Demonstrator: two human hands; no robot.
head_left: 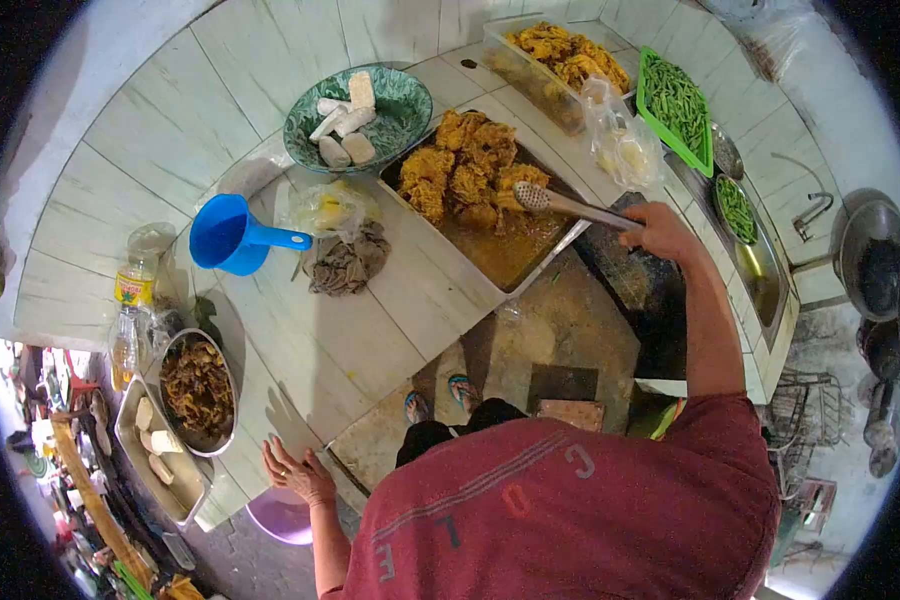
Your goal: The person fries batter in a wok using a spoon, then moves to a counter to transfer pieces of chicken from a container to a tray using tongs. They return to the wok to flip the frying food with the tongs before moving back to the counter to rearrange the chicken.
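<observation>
My right hand [660, 232] is closed around the handle of metal tongs [590, 208]. The tongs' perforated end rests at a golden-brown fried piece [522, 186] on the right side of a rectangular metal tray [498, 284]. Several more crisp fried pieces [470, 160] are heaped at the tray's far side, with brownish liquid [510, 245] in its near part. Down at the left, my left hand [298, 474] has its fingers spread and holds nothing, by the counter's front edge. Below it is a purple basin [282, 520], partly hidden.
Across the tiled counter [400, 320] stand a green bowl [305, 120] with pale blocks, a blue dipper [232, 235], a crumpled cloth [346, 262], and an oval dish [228, 430] of brown food. A plastic container [500, 62] of fried food and a green basket [708, 150] of beans sit at back right.
</observation>
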